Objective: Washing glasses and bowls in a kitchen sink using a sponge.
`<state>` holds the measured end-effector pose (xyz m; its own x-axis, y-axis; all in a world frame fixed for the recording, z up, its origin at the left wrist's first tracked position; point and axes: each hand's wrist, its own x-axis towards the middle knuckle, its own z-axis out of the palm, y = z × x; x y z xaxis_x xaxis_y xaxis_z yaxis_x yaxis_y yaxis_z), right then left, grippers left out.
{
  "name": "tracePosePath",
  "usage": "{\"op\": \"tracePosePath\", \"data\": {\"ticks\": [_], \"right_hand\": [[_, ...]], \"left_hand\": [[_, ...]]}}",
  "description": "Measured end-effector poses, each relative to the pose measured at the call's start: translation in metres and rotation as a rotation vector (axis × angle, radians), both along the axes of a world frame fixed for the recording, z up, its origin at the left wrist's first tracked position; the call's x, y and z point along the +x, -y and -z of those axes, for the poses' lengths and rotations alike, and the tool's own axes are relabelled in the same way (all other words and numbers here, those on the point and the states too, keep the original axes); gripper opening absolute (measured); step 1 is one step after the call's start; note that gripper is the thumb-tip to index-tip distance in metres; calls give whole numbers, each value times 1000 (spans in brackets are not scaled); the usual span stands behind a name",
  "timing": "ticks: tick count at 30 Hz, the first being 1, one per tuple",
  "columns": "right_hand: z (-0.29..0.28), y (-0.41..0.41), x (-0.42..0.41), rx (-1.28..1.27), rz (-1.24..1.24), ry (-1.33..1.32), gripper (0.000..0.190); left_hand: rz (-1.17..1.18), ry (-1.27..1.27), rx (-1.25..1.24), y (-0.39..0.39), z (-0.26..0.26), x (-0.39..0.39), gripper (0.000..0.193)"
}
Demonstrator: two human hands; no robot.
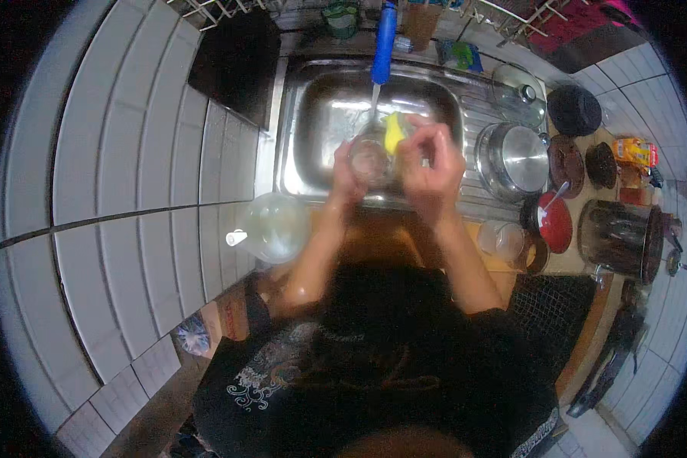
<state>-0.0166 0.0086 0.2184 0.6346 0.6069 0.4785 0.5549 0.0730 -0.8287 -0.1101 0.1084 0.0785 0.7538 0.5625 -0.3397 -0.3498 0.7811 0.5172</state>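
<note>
My left hand is closed around a clear round container, held over the near part of the stainless steel sink. Just to its right, my right hand pinches a yellow sponge or cloth against or close beside the container's rim; blur hides the exact contact. Beyond both hands, a blue faucet extension points down into the basin, with a thin stream of water below it.
Right of the basin, a metal pot and a glass lid lie on the drainboard. A red bowl, a clear cup and a large dark pot stand nearer. A translucent jug is at the left by the tiled wall.
</note>
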Motion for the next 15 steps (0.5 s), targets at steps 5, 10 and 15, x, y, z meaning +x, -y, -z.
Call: {"op": "tracePosePath", "data": {"ticks": [5, 10, 15], "right_hand": [[16, 9, -5, -215, -122, 352, 32], [20, 22, -5, -346, -219, 582, 36], [0, 38, 0, -453, -252, 532, 35]], "left_hand": [[-65, -158, 171, 12, -24, 6, 54], [-25, -44, 140, 11, -26, -3, 57], [44, 89, 6, 19, -35, 1, 57]]}}
